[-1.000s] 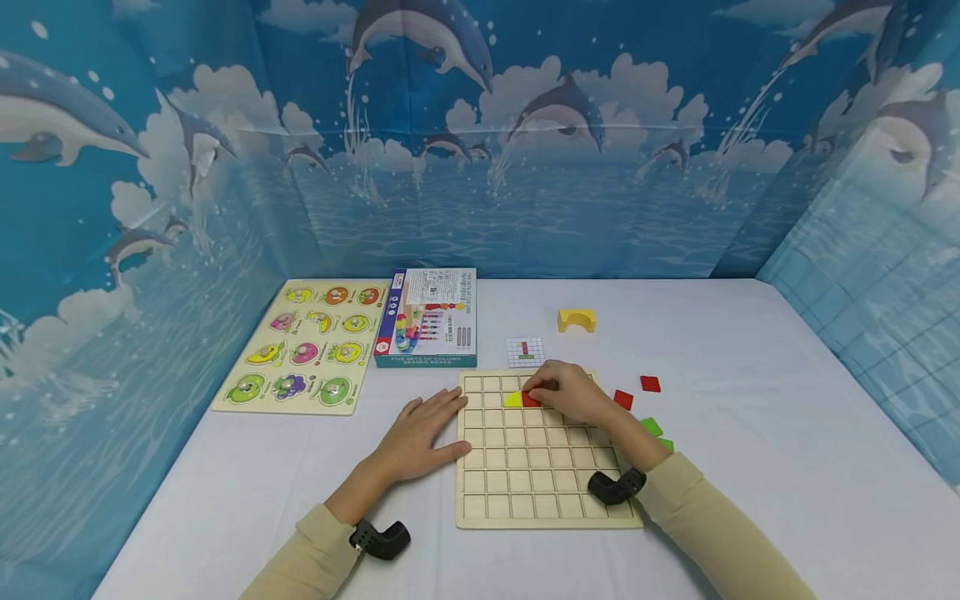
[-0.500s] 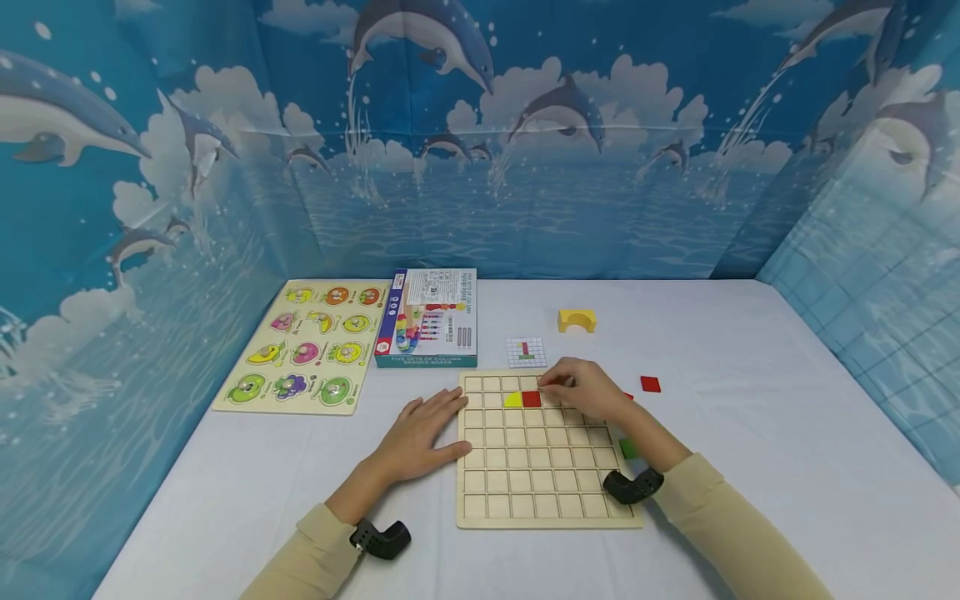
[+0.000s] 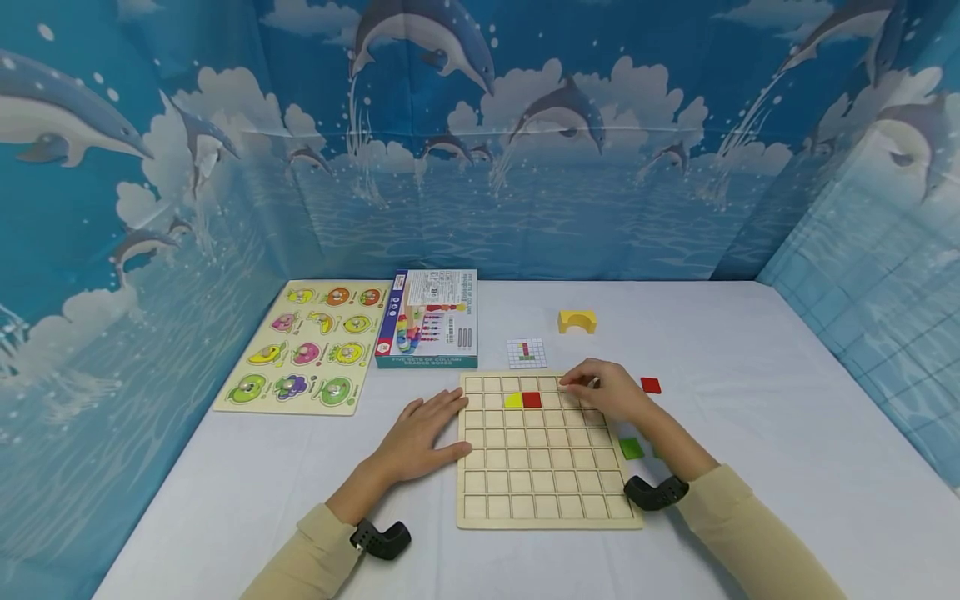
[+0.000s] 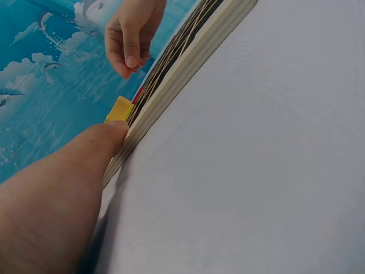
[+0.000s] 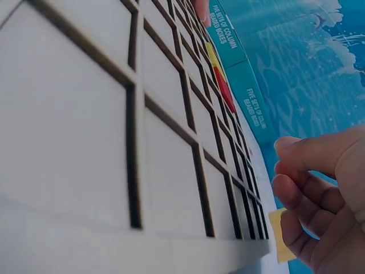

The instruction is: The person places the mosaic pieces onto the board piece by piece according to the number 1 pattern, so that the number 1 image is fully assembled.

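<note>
My left hand (image 3: 420,437) lies spread at the left edge of the wooden grid board (image 3: 540,483), fingertips and thumb touching its rim. Over the board's upper right is my right hand (image 3: 609,392); in the right wrist view its loosely bent fingers (image 5: 293,191) hold nothing. A yellow curved-edge piece (image 3: 513,401) and a red square tile (image 3: 532,400) sit side by side in the second row of cells. Right of the board lie a green tile (image 3: 632,448) and another red tile (image 3: 651,385). My right forearm mostly covers a second green piece.
Behind the board are a small pattern card (image 3: 527,353) and a yellow arch block (image 3: 577,322). A boxed bead set (image 3: 427,318) and a fruit puzzle board (image 3: 288,342) stand at the back left. A dolphin-print curtain (image 3: 480,208) encloses the table.
My right hand has let go of the red tile, which stays in its cell beside the yellow piece, and has moved right. The left hand has not moved.
</note>
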Demonstrator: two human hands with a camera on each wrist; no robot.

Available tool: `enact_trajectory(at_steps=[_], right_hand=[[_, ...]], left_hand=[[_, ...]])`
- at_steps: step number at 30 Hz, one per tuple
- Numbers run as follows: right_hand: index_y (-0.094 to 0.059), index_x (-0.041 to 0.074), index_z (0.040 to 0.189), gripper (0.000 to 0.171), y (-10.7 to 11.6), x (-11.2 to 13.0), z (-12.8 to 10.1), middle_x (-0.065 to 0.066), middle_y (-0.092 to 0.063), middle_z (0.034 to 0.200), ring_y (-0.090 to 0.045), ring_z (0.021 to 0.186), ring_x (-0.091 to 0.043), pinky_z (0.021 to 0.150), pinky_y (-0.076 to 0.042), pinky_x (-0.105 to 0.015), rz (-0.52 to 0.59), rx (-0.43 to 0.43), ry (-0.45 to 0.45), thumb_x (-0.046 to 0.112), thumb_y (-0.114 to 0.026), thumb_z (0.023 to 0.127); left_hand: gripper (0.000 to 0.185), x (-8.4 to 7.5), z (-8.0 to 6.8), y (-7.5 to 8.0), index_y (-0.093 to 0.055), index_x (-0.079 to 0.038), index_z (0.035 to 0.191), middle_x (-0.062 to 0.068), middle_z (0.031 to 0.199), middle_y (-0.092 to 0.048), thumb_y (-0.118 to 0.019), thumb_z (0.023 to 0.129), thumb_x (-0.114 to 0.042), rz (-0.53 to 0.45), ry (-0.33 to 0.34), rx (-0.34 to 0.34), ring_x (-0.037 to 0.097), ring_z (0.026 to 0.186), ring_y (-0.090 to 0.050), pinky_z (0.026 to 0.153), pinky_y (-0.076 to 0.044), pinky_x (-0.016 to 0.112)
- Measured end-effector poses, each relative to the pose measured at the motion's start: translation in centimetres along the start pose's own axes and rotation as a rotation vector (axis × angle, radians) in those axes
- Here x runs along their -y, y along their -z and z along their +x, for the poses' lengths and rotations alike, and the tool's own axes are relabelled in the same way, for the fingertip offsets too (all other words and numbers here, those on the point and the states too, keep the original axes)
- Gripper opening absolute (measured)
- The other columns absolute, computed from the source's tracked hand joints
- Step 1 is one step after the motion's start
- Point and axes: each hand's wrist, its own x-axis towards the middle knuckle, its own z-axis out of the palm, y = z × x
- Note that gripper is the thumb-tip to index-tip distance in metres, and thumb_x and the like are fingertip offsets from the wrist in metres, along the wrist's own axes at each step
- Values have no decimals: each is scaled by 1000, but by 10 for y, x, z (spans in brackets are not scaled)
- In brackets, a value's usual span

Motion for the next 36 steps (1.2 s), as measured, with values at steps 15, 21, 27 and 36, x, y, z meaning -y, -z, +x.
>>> enact_trajectory(at_steps=[15, 21, 27, 36], right_hand=[[-68, 6, 103, 18, 23, -16, -17, -6, -63, 100, -52, 73, -21, 59, -47, -31, 9, -51, -70, 16, -61, 90], [-68, 7, 104, 19, 32, -23, -25, -5, -64, 99, -52, 81, -20, 69, -46, -33, -30, -89, -74, 19, -61, 90], [-66, 8, 107, 25, 42, -30, -32, -4, -63, 92, -49, 77, -21, 63, -43, -32, -38, -101, -113, 27, -59, 91], [-66, 8, 109, 27, 51, -46, -39, -7, -63, 100, -48, 83, -22, 59, -44, -29, -27, -169, -147, 26, -60, 91]], left_hand=[[73, 1, 0, 0, -32, -20, 145, -4, 151, -24, -44, 87, -62, 7, 5, 0, 14, 137, -18, 108, -12, 44], [73, 0, 0, -1, -31, -20, 145, -5, 151, -23, -43, 87, -63, 4, 16, 7, 14, 138, -17, 108, -12, 44], [73, 0, 0, -1, -31, -20, 145, -5, 151, -24, -44, 87, -62, 7, 13, 5, 14, 138, -18, 108, -12, 44], [73, 0, 0, -1, -32, -20, 145, -5, 150, -25, -45, 87, -62, 5, 7, -1, 14, 137, -18, 108, -12, 44]])
